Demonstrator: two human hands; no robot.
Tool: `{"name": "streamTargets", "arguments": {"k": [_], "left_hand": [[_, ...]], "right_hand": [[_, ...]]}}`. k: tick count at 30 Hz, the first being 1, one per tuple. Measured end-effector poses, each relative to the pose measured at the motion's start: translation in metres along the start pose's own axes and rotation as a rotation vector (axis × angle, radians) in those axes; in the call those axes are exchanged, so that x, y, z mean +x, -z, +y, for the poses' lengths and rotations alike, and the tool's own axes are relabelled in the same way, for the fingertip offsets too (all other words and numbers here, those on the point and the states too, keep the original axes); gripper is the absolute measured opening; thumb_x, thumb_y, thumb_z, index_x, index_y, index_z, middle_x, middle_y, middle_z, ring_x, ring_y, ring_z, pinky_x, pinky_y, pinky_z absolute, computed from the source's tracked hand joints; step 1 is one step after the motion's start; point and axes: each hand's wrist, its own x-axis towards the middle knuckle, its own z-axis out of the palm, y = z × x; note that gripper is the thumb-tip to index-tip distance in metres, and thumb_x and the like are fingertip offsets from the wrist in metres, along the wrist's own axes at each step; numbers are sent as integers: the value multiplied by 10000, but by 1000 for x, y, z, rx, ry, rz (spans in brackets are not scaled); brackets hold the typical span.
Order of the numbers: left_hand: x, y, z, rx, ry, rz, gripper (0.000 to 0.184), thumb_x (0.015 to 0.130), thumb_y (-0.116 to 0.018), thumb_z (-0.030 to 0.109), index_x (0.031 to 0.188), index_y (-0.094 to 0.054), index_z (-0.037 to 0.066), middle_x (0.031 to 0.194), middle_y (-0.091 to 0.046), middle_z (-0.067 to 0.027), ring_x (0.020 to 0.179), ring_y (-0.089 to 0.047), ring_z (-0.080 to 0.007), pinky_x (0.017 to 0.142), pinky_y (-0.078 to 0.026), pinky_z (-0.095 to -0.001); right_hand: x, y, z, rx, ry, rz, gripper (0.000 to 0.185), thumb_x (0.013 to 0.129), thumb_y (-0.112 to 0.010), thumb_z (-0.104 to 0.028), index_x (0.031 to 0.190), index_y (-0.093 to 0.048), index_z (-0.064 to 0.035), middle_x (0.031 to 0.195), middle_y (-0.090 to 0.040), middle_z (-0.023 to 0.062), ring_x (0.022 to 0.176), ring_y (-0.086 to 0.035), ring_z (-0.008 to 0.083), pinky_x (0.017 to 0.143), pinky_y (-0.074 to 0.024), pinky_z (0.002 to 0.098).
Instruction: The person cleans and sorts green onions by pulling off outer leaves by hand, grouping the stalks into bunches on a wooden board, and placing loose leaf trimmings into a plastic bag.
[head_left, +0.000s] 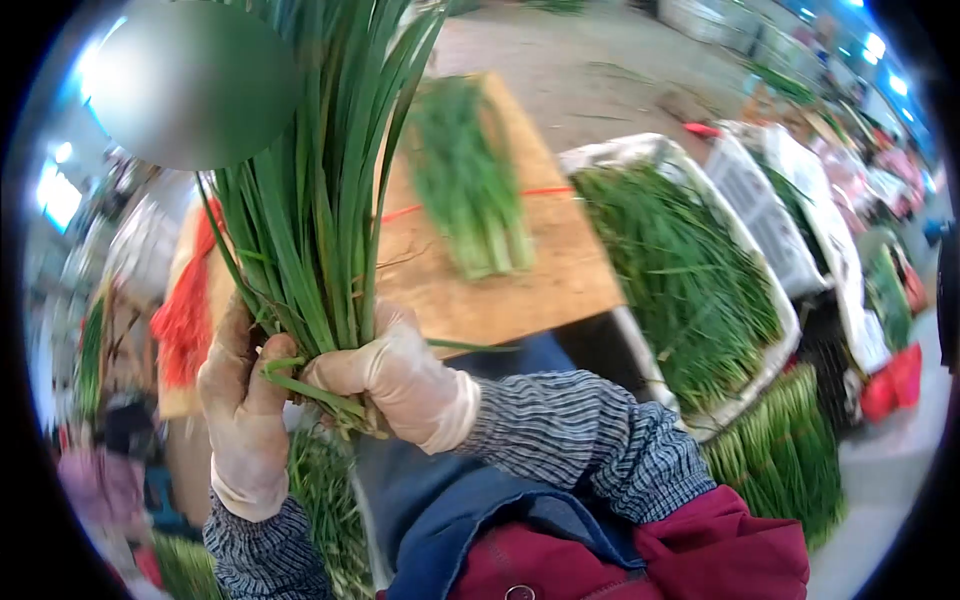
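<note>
Two hands in thin, pale gloves hold one upright bunch of long green leaves (335, 200) in front of the person's chest. The left hand (245, 410) is on the left side of the bunch's base, its thumb and a finger close together by a bent green stalk (315, 393); whether they pinch it is hard to tell. The right hand (405, 380) closes round the base from the other side, fingers curled in against the stems, the far fingertips hidden. The leaves fan out upward, past the top of the view

Beyond the hands is a wooden board (560, 285), and on it lies a second bunch (470, 190), slightly blurred, its pale stem ends toward the person. A thin red string (545, 190) runs across the board, and a hank of red strands (182, 325) hangs at its left side. Just right of the board is a pale-rimmed crate (790, 315) full of loose greens (680, 290). Tied bundles (785, 450) sit near its lower end, and more greens (325, 490) lie below the hands
</note>
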Motion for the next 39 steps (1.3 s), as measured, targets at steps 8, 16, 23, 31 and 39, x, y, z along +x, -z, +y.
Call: {"name": "streamTargets", "arguments": {"k": [8,16,23,31,39], "left_hand": [[-83,141,-78,743,253,-366,227,773,-565,89,978,-579,-7,895,-599,-168,649,-599,-238,573,-480,-324],[-144,191,-122,48,818,255,630,849,-518,496,1145,-517,-61,950,-635,-145,861,-604,-223,779,-477,-319],[-128,206,-179,-334,919,114,914,756,-534,649,1313,-326,-45,1255,-480,-166,1116,-497,-253,940,-395,-359],[-97,146,-149,-330,762,-31,611,738,-660,82,1286,-400,10,1170,-542,-98,1027,-532,-178,909,-415,-308],[-103,155,-153,-469,848,-74,507,697,-693,73,1168,-519,0,1070,-603,-87,945,-574,-181,876,-439,-312]], "right_hand": [[10,11,195,376,-740,64,283,756,-561,-35,1035,-562,8,884,-627,108,795,-612,216,694,-509,338],[-12,23,213,295,-865,25,471,755,-547,-45,1217,-473,14,1033,-608,154,887,-605,222,735,-503,338],[-39,20,238,270,-983,30,454,758,-567,-1,1203,-478,1,1067,-600,142,932,-598,236,813,-503,377],[-37,-3,248,-109,-1041,26,350,746,-693,-100,1067,-573,-25,995,-620,67,855,-600,179,775,-494,296],[21,28,205,-77,-670,81,345,817,-629,-151,1120,-542,-11,1058,-593,75,926,-572,189,845,-462,326]]}}
